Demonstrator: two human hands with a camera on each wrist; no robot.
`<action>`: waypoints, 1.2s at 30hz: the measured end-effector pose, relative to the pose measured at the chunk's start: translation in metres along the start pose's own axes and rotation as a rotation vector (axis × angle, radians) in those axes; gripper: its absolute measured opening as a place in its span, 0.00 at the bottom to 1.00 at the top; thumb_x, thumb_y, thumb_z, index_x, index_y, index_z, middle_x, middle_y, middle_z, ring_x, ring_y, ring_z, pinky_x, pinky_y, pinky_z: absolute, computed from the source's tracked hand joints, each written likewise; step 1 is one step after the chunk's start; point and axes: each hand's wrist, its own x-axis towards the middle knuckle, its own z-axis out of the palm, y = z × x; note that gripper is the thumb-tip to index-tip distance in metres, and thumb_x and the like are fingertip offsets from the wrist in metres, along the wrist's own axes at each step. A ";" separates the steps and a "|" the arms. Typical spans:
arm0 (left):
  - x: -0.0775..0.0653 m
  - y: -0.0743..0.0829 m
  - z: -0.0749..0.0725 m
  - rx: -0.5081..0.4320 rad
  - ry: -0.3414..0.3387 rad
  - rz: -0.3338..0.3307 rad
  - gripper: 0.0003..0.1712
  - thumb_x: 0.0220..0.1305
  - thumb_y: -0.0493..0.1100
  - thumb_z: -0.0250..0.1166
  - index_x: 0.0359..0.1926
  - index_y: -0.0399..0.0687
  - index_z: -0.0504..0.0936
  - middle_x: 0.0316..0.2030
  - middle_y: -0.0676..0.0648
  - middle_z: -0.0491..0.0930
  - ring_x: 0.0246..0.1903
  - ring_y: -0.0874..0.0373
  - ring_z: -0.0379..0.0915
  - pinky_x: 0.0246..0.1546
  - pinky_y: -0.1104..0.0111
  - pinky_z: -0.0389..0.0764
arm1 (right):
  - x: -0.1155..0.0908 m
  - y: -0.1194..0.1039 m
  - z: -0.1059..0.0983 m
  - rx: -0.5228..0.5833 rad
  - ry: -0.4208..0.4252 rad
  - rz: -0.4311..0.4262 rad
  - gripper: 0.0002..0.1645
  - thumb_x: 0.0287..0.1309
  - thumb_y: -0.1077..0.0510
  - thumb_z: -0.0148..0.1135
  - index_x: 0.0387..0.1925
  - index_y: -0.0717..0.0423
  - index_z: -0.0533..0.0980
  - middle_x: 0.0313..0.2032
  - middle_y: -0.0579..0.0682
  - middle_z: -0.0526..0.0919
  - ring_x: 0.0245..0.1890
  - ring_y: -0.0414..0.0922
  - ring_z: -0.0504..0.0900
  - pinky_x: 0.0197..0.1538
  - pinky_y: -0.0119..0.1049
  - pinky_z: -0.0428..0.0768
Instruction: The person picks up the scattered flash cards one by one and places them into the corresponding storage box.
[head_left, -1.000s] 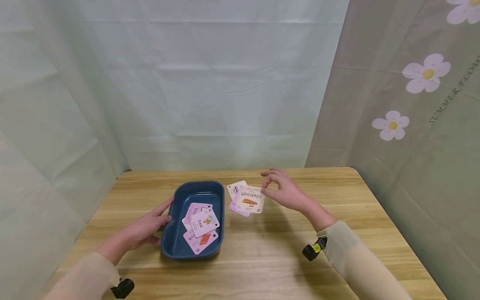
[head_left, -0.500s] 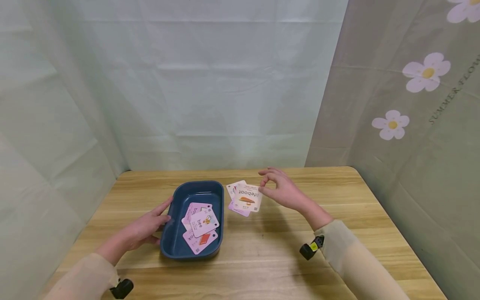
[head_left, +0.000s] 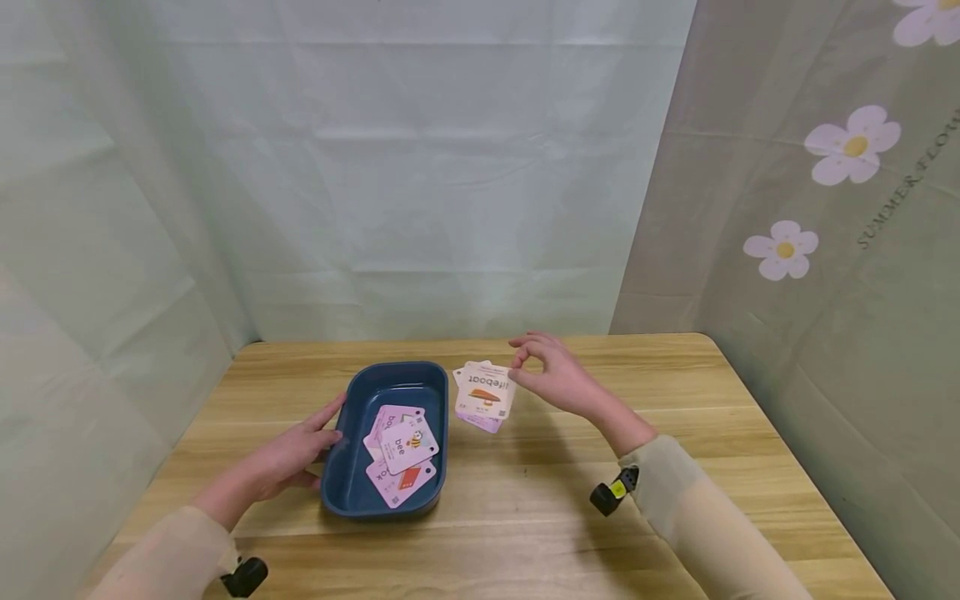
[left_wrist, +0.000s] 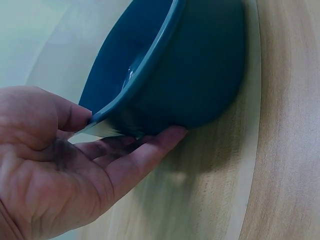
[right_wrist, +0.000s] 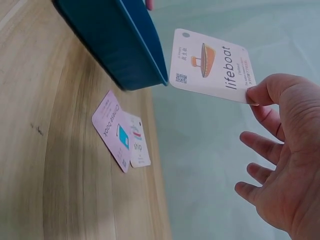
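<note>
On my feed the bare right hand has its thumb and index finger meeting in a pinch, the other fingers loosely extended and fanned apart beside it. Behind those fingers I see the right arm, in a pale cream fabric sleeve, slanting back and outward. Well apart, to their left and nearer the body, I have the bare left hand, fingers spread; its left arm, likewise cream-sleeved, angles back behind them.
</note>
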 end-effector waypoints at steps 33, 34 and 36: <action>0.001 0.000 -0.001 0.027 0.000 0.000 0.41 0.81 0.43 0.46 0.83 0.65 0.35 0.75 0.22 0.43 0.63 0.29 0.66 0.40 0.51 0.84 | 0.018 -0.027 0.015 0.055 -0.033 0.003 0.07 0.66 0.48 0.65 0.33 0.43 0.78 0.68 0.43 0.74 0.78 0.49 0.52 0.73 0.63 0.51; 0.001 0.000 -0.001 0.027 0.001 0.000 0.41 0.81 0.43 0.46 0.83 0.65 0.35 0.75 0.22 0.43 0.63 0.29 0.65 0.40 0.51 0.84 | 0.018 -0.028 0.015 0.053 -0.033 0.004 0.07 0.66 0.48 0.65 0.33 0.43 0.78 0.68 0.42 0.74 0.78 0.49 0.53 0.73 0.63 0.51; 0.001 0.000 -0.001 0.027 0.001 0.000 0.41 0.81 0.43 0.46 0.83 0.66 0.35 0.75 0.22 0.43 0.63 0.29 0.65 0.40 0.51 0.84 | 0.019 -0.029 0.016 0.053 -0.031 0.004 0.07 0.66 0.47 0.65 0.33 0.43 0.78 0.68 0.42 0.74 0.77 0.49 0.53 0.73 0.63 0.51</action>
